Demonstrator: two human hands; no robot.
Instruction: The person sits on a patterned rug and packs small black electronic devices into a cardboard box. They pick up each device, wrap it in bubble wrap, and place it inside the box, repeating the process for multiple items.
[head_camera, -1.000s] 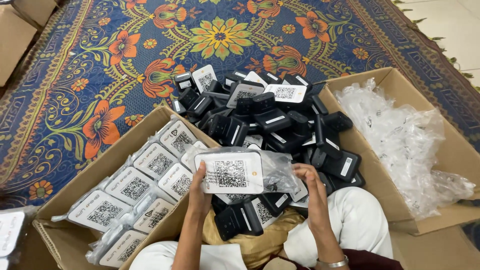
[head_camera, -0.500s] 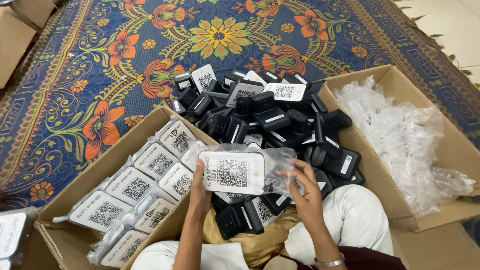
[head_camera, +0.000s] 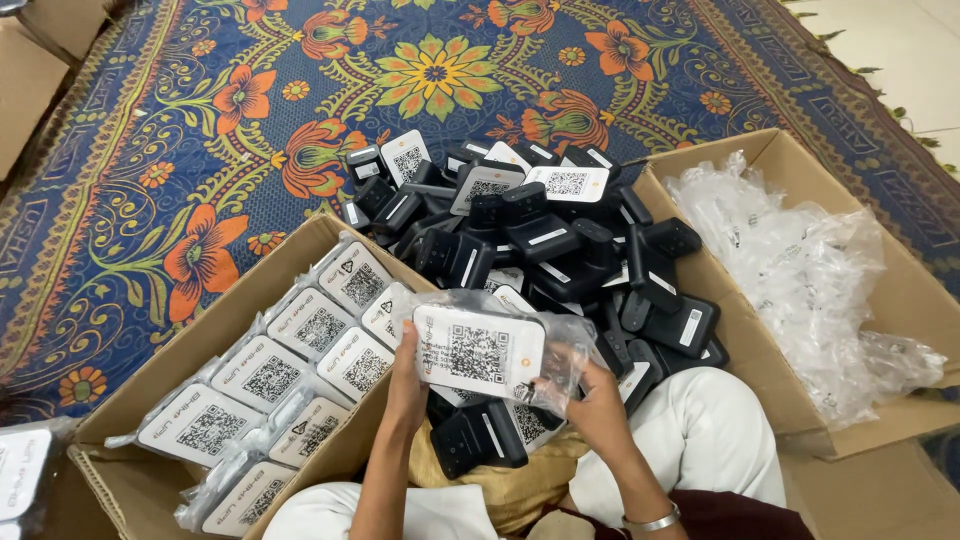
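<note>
A white-faced device with a square code panel (head_camera: 478, 352) sits inside a clear plastic bag (head_camera: 563, 340), held up in front of me by both hands. My left hand (head_camera: 407, 378) grips its left edge. My right hand (head_camera: 592, 402) pinches the loose bag end at its right side. Just beyond it lies a heap of black devices (head_camera: 545, 240) on the carpet, some turned white face up. The bagged device hovers over the near end of that heap, next to the left box.
A cardboard box (head_camera: 160, 395) at left holds rows of bagged white-faced devices (head_camera: 310, 335). Another cardboard box (head_camera: 905, 300) at right holds empty clear bags (head_camera: 800, 260). A blue floral carpet (head_camera: 200, 150) lies beyond. My white-clad knees (head_camera: 700, 440) are at the bottom.
My right hand has moved in from the far right side and gathered the loose bag end closer to the device. The device stays at about the same height.
</note>
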